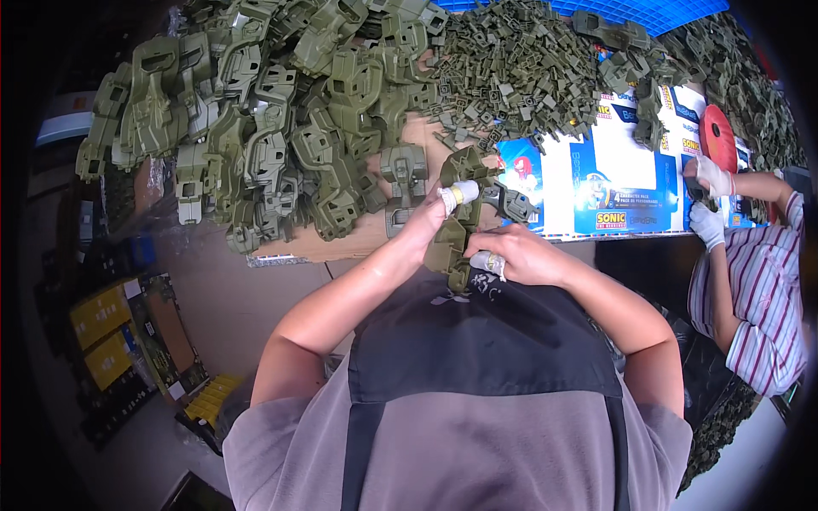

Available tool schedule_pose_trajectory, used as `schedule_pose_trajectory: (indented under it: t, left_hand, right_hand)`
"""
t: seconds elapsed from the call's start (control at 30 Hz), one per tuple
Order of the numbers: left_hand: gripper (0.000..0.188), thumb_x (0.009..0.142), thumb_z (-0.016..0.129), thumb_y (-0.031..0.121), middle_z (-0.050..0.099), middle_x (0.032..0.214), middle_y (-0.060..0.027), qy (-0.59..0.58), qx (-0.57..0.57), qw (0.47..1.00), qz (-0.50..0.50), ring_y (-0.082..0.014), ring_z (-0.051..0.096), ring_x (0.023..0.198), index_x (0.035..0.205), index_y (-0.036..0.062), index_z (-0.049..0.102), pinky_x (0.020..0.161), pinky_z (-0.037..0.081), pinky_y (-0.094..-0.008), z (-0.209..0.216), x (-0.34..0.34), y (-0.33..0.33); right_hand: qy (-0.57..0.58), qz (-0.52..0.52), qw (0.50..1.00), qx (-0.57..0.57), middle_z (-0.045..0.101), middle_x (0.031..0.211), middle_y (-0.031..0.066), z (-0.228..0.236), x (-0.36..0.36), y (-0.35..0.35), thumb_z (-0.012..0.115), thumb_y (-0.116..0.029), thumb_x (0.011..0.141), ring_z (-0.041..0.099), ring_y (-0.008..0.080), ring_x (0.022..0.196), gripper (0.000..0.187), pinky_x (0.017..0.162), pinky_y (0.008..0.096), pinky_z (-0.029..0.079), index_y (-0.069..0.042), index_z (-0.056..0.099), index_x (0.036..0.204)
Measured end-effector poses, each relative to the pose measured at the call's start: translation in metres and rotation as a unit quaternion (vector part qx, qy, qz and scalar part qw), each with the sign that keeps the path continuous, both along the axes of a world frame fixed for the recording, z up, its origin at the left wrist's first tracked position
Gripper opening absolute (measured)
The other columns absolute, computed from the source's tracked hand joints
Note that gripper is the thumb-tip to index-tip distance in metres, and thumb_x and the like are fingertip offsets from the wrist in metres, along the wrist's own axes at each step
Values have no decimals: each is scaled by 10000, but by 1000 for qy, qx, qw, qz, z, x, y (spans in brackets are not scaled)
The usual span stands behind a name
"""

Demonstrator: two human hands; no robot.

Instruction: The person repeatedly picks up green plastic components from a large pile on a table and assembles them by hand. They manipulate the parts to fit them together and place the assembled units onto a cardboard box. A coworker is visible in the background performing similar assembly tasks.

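Note:
An olive-green moulded plastic part [449, 253] hangs in front of my dark apron, at the near edge of the work table. My left hand [445, 204] is closed round its upper portion, a white wrap on one digit. Lower down, my right hand [515, 253] is closed against its right side, also with a wrapped digit. Whether a small tool or piece sits inside the right fingers is hidden. Just beyond my hands another green part [509, 203] lies at the table edge, partly overlapped by the held one.
Large green mouldings [332, 162] are heaped at the left, with a mound of small green pieces [511, 72] behind. Flattened printed cardboard [588, 192] covers the right side. There a co-worker's gloved hands [709, 204] work near a red disc [717, 140]. A blue crate [630, 10] stands behind.

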State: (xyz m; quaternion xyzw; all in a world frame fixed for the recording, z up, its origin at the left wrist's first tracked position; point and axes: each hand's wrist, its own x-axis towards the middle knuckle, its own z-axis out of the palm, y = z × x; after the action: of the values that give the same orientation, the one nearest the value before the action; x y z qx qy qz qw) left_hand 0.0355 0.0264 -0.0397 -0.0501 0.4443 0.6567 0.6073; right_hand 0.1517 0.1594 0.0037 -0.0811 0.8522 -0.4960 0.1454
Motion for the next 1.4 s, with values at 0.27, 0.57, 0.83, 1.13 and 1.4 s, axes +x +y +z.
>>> schedule_pose_trajectory:
  t: [0.27,0.57,0.83,1.13,1.4]
  left_hand:
    - [433,863,536,410,613,893,-133,-124,8,990,68,-256,637,798,1127,69,503,690,541,-379,-9,-29,-19]
    - [427,957,340,390,585,1072,-200,103,37,983,149,-287,578,1020,1186,45,443,890,469,-408,-19,-55,-26]
    - [760,755,648,-6,385,1313,-97,193,65,967,152,-215,460,1149,1349,163,206,931,423,-324,-11,-21,16]
    - [462,811,594,5,544,1135,-113,222,116,947,204,-194,567,1000,1211,48,367,842,491,-335,19,-12,18]
    - [972,642,770,322,280,1391,-186,787,-13,617,1,-333,225,1318,1402,108,203,1072,178,-430,77,-36,-2]
  right_hand:
    - [-79,-168,961,-204,503,1179,152,-41,7,39,598,-154,820,502,303,1072,504,893,363,411,-120,430,1294]
    - [-44,-348,918,-186,258,1435,150,-86,37,48,592,-98,825,329,246,1285,678,1025,319,297,-108,243,1406]
    - [-13,-321,943,-84,311,1404,183,-28,-4,-11,594,-219,847,365,285,1266,693,1009,368,334,-91,210,1409]
    - [-96,-337,785,-512,227,1450,128,-40,7,-2,568,-198,861,246,228,1326,680,1046,340,265,-104,190,1419]
    - [8,-282,958,-50,501,1231,213,-8,17,29,651,-260,785,507,318,1127,666,954,380,390,-75,346,1348]
